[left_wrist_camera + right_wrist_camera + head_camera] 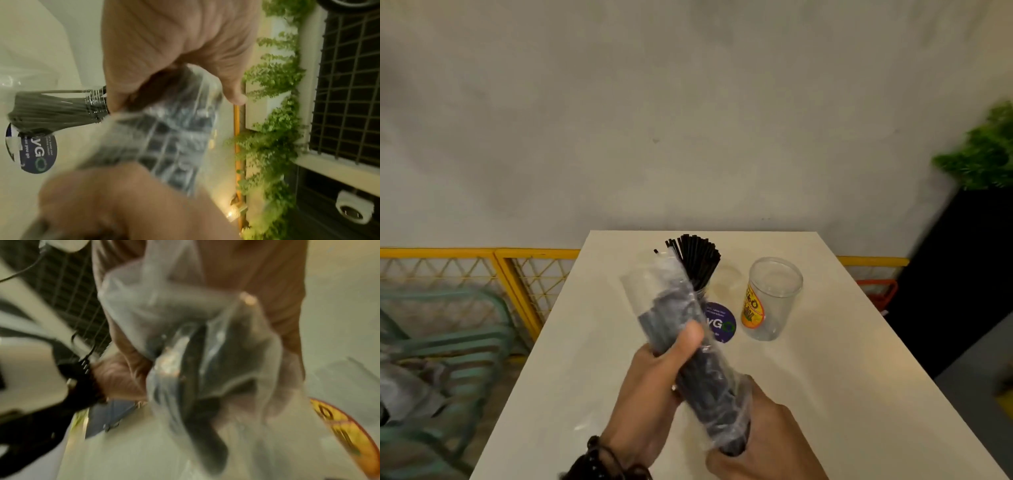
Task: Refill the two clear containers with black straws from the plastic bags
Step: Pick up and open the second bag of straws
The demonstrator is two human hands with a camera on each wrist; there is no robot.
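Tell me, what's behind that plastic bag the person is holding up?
Behind the plastic bag stands a clear container with black straws fanning out of its top, beside a round purple sticker on the table. The bag covers the container's lower part and base.

— Counting containers: two clear ones, a labelled container at two o'clock, a straw-filled container at twelve.
— Counting bags: one plastic bag. Hands: two. Straws: too many for counting.
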